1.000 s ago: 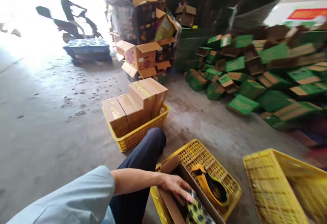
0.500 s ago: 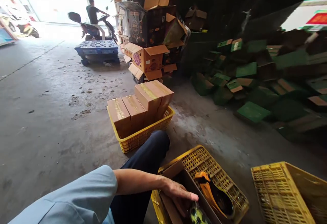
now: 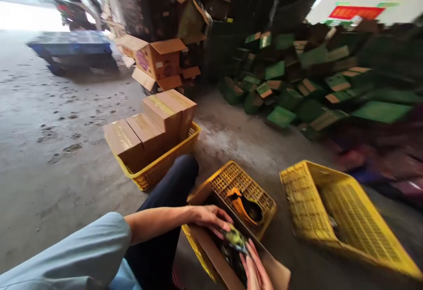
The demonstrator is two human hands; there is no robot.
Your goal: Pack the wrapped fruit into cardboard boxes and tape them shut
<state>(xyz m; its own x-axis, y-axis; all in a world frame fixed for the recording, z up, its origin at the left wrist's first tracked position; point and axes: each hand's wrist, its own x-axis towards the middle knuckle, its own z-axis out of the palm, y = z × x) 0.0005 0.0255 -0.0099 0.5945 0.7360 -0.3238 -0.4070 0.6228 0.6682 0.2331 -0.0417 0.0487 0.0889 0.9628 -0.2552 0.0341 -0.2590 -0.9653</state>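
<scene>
An open cardboard box (image 3: pixel 208 254) rests on a low yellow crate (image 3: pixel 231 177) in front of my knee. My left hand (image 3: pixel 209 216) reaches into the box, its fingers curled on a yellow and black patterned item (image 3: pixel 235 236). Rising from the bottom edge, my right hand (image 3: pixel 256 269) has its fingers pressed against the same item from below. An orange and black tape dispenser (image 3: pixel 245 204) lies on the crate just beyond the box. What else sits in the box is dark and unclear.
A yellow crate (image 3: pixel 158 169) with several sealed cardboard boxes (image 3: pixel 145 127) stands ahead on the concrete floor. A tilted yellow crate (image 3: pixel 330 210) lies to the right. Behind it is a heap of green boxes (image 3: pixel 297 87). Open cartons (image 3: pixel 155 58) and a blue pallet (image 3: pixel 69 45) are farther back.
My view has swung right and down. My right hand has come into view and joined the left on the patterned item. The person on the scooter is no longer clearly visible.
</scene>
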